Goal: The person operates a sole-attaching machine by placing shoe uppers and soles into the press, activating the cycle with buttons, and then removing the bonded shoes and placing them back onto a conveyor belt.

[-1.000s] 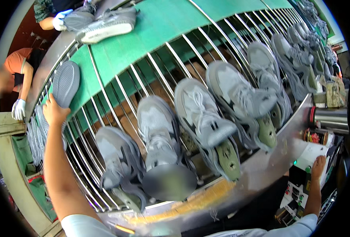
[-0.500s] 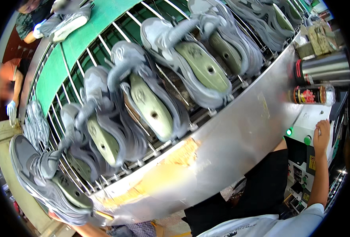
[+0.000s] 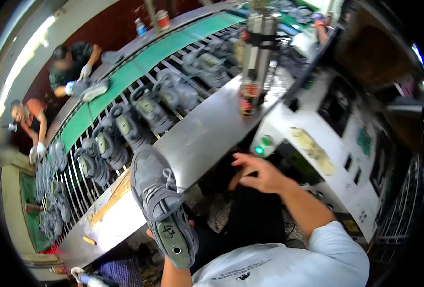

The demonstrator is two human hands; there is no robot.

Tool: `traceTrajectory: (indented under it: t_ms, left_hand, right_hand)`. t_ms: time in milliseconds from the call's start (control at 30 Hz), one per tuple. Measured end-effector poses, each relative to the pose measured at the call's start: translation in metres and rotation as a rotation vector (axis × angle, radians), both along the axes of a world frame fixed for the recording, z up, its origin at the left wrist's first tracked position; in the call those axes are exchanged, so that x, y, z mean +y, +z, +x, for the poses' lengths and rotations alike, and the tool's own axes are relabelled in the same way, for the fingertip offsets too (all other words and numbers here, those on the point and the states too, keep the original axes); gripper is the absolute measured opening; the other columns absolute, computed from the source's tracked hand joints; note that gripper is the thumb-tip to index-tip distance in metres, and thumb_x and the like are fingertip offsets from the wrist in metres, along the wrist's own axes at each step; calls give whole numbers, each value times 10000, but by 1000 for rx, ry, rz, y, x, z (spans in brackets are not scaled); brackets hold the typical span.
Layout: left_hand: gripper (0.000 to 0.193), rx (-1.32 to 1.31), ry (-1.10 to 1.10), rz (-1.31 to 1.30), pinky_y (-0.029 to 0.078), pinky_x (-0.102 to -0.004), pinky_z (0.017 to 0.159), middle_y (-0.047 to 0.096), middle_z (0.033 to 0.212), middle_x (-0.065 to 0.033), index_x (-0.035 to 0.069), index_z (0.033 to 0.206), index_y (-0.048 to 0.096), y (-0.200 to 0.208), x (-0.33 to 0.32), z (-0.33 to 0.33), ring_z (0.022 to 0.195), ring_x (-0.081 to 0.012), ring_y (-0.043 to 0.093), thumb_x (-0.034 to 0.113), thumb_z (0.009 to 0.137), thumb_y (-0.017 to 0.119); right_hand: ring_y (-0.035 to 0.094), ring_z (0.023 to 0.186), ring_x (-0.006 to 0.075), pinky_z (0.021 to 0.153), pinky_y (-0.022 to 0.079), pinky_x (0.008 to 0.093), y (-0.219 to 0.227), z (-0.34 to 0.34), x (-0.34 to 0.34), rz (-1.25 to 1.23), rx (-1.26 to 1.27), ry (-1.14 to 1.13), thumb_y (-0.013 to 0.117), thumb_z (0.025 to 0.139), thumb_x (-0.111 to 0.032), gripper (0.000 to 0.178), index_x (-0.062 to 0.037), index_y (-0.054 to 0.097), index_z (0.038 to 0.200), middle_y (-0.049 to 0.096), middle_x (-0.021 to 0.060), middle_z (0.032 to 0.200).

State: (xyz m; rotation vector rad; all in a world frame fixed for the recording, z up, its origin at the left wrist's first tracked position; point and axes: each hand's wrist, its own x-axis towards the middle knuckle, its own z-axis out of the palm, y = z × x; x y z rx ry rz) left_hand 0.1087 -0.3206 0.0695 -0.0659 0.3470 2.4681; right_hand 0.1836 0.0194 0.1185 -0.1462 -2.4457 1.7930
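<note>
**Left hand holds shoe**

Dark print marks your shirt (image 3: 281, 265). Your left hand (image 3: 149, 233) has its grip closed around a grey shoe (image 3: 155, 193) before you; the shoe's green last (image 3: 168, 243) bears handwriting. Your right hand (image 3: 259, 175), loosely open and empty, is near a lit button (image 3: 258, 150). Beyond, a jar (image 3: 248, 99) bears a red label.

A short dark handwritten number stands on the pale green last (image 3: 171, 242) inside the grey shoe (image 3: 160, 201) nearest the camera. Small dark print (image 3: 243, 268) crosses the pale shirt (image 3: 312, 258), with a small black emblem (image 3: 244, 276) beneath it. A red-and-black labelled jar (image 3: 248, 98) and a yellow sign (image 3: 350, 226) low on the white machine (image 3: 334, 205) bear lettering too small to read.
</note>
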Motion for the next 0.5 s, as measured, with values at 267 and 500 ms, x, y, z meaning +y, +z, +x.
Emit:
traceTrajectory:
  t_ms: [267,500]
  left_hand:
    - [692,640,-703,-381,504,-411,833,624,1080,-129,24,1264,512,-10,133,38,914,-269,622,544,821,623]
    - [210,1685,-689,-1255,497,-290,690,703,821,-91,-30,935,695,1,137,35,769,-158,654,147,829,653]
  right_hand:
    - [467,1228,286,1006,400,414,-36,75,-53,-1130,446,218,611,837,-456,884,-71,157,1491,373,184,1406]
    - [549,1126,349,977,448,470,-14,263,-27,-1427,1026,-470,463,799,-444,651,-37,478,1307,555,188,1237]
